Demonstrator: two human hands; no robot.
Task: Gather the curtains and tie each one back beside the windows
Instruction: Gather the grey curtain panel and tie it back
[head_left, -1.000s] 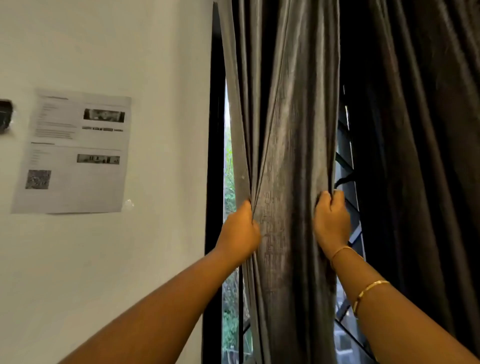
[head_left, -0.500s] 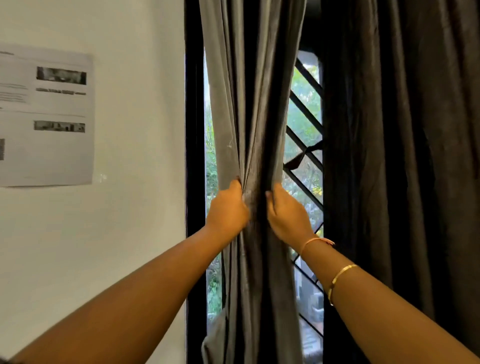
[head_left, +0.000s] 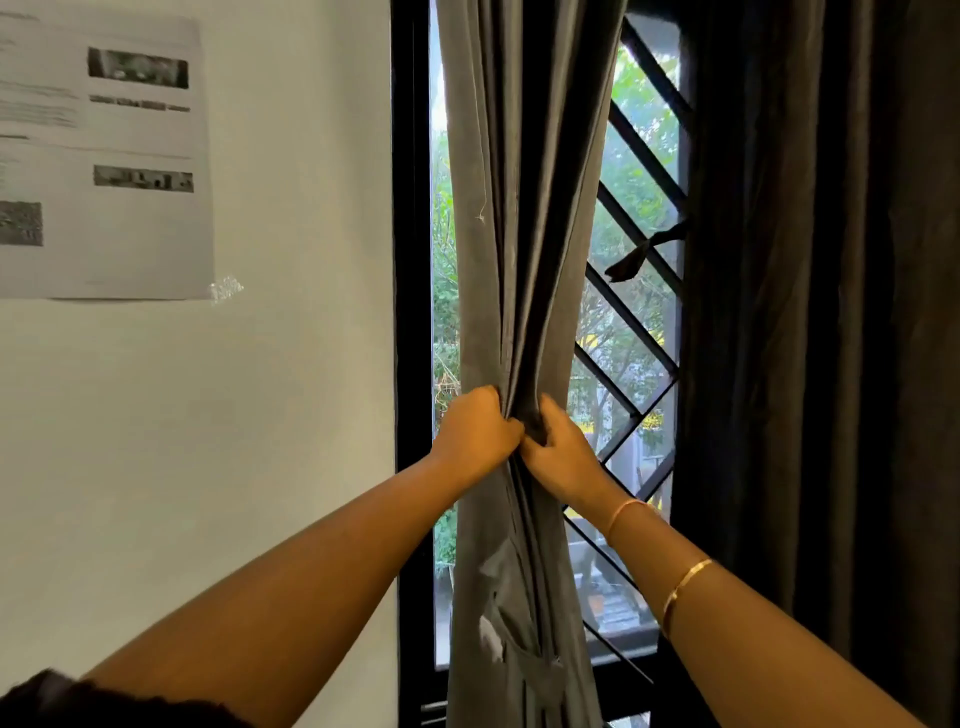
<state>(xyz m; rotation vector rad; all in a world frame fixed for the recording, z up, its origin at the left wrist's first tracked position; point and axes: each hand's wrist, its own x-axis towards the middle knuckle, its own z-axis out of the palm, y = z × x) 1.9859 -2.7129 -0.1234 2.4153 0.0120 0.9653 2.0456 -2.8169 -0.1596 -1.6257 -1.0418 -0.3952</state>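
Observation:
A grey curtain (head_left: 524, 208) hangs in front of the left part of the window (head_left: 631, 291), bunched into a narrow bundle of folds. My left hand (head_left: 475, 434) grips the bundle from its left side at mid height. Close against it, my right hand (head_left: 558, 452) grips the same bundle from the right, fingers tucked into the folds. Below the hands a matching fabric tie-back strip (head_left: 519, 660) dangles from the curtain. A second, darker curtain (head_left: 810, 312) hangs loose on the right and covers that side of the window.
The black window frame (head_left: 410, 312) borders a white wall (head_left: 285, 364) with a printed sheet (head_left: 104, 156) taped to it. Black diagonal grille bars (head_left: 639, 171) cross the glass. A dark fabric strip (head_left: 644, 252) is knotted to the grille beside the right curtain.
My right hand has swept left, pushing the curtain's right edge toward my left hand. The curtain has narrowed into a tight bundle, baring more window and grille.

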